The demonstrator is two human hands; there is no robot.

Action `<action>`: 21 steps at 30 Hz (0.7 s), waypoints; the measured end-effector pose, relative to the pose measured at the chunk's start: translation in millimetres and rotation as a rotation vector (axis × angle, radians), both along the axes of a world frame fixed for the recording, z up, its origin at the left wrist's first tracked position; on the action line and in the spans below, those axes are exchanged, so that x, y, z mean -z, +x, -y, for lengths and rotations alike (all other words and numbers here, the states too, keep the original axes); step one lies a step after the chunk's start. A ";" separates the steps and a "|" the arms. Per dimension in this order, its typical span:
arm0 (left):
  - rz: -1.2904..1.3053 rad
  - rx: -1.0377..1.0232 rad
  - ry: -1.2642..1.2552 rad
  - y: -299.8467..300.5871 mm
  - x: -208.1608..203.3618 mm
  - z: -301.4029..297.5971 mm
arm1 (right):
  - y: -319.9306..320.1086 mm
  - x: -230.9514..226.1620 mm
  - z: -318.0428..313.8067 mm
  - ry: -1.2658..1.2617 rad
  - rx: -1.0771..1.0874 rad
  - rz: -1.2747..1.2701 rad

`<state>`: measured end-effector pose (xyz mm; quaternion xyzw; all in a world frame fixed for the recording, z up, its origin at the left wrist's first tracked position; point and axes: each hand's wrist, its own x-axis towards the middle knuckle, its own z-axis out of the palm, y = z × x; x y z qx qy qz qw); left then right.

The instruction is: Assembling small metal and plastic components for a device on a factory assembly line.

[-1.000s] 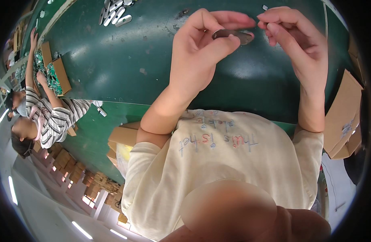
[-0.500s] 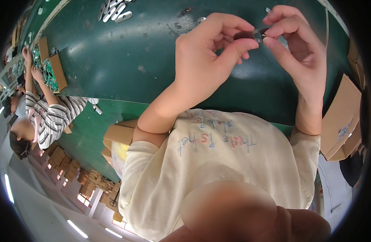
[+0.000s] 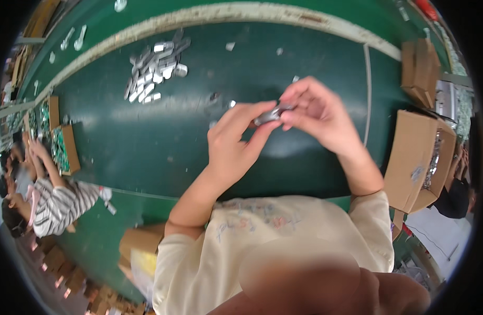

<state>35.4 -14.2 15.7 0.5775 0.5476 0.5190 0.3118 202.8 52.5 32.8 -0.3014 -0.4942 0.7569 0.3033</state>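
Observation:
Over the green tabletop [image 3: 168, 142], a small oblong silver-and-dark metal piece [image 3: 268, 116] is held between my two hands. My left hand [image 3: 232, 140] is closed, with thumb and forefinger pinching its left part. At the other end, the fingertips of my right hand [image 3: 322, 119] close on the piece; its remaining fingers are curled. Part of the piece is hidden by fingertips, and I cannot make out its exact kind. Beyond my left hand lies a heap of silver oblong metal pieces [image 3: 158, 69]. A few small bits are scattered between the heap and my hands.
On the right stands an open cardboard box [image 3: 406, 163] holding shiny pieces, with another carton [image 3: 420, 73] behind it. To the left, a co-worker in a striped shirt [image 3: 60, 205] reaches toward boxes of green parts [image 3: 68, 149]. A pale ledge [image 3: 241, 10] bounds the far side.
The view has tilted, so the whole metal heap and far ledge now show. My hands appear lower and further left. Both still hold the small piece, its silver side now more visible.

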 end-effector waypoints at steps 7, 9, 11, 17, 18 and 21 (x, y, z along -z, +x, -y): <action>0.196 -0.013 -0.155 -11.4 -1.3 4.1 | 1.5 7.8 -59.6 0.815 0.226 0.582; 0.207 -0.015 -0.173 -14.6 0.9 4.9 | 13.3 31.1 -127.0 1.179 0.412 0.819; 0.231 -0.025 -0.141 -15.8 11.4 3.0 | 26.8 45.7 -201.2 1.172 0.631 0.998; 0.176 0.018 -0.099 -8.9 12.6 2.8 | 86.4 66.6 -362.5 0.563 0.759 1.572; 0.174 0.023 -0.080 -7.7 11.4 2.4 | 87.3 70.1 -374.2 0.546 0.737 1.601; 0.181 0.025 -0.084 -9.8 15.4 6.1 | 71.0 80.2 -387.5 0.593 0.551 1.586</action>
